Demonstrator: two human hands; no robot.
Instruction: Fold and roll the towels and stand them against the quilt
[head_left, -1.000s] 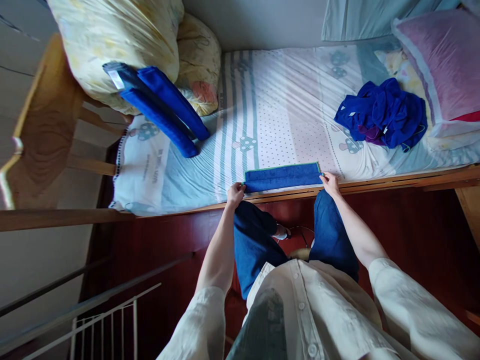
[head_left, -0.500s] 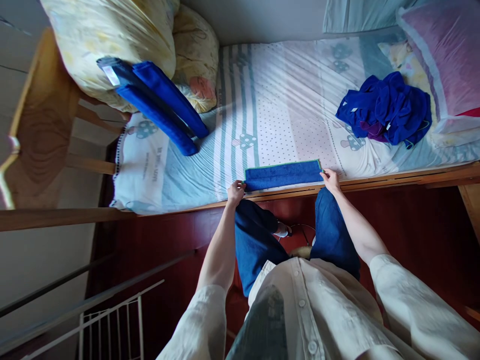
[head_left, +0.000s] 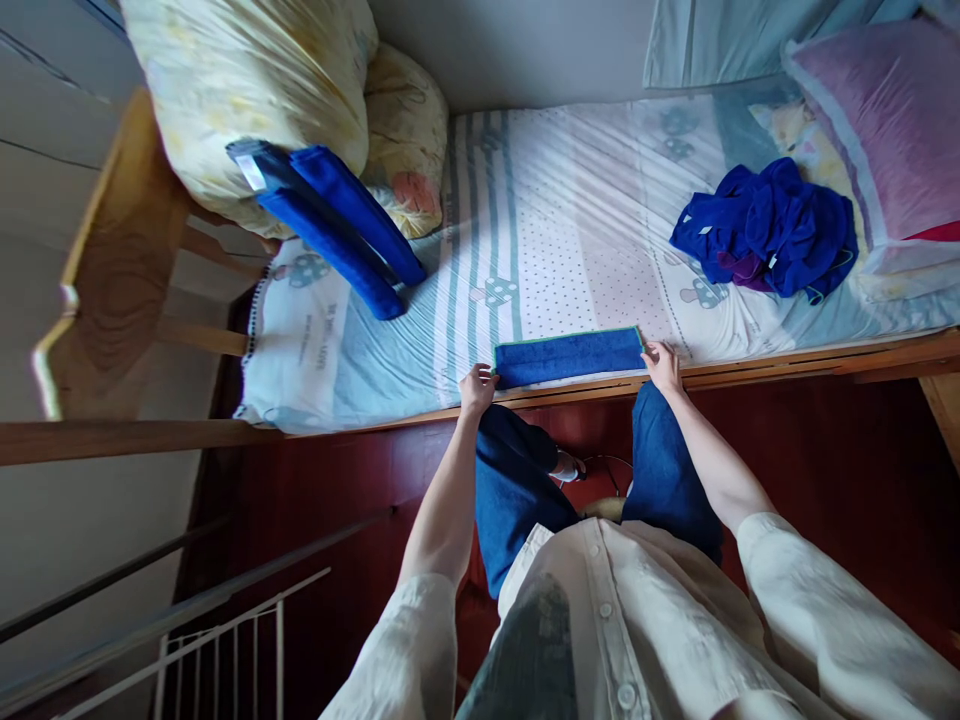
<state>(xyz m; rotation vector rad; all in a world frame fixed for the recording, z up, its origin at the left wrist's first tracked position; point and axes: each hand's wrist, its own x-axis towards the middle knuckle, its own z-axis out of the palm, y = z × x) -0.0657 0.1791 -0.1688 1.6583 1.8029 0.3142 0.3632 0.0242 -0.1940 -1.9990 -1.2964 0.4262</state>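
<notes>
From afar I see the blue cloth (head_left: 570, 358) lying folded in a narrow strip along the near edge of the bed (head_left: 555, 220). At its left end the left hand (head_left: 476, 390) has its fingers bent and slightly parted, touching the edge; the right hand (head_left: 664, 370) curls its fingers at the right end — I cannot tell whether either pair pinches fabric. The blue pile (head_left: 780, 225) sits well apart, near the pillow (head_left: 877, 130).

Domestic bedroom, evidenced by sheeted bed (head_left: 559, 230) at centre, wooden end board (head_left: 124, 260) at left, pink pillow (head_left: 862, 120) upper right.
</notes>
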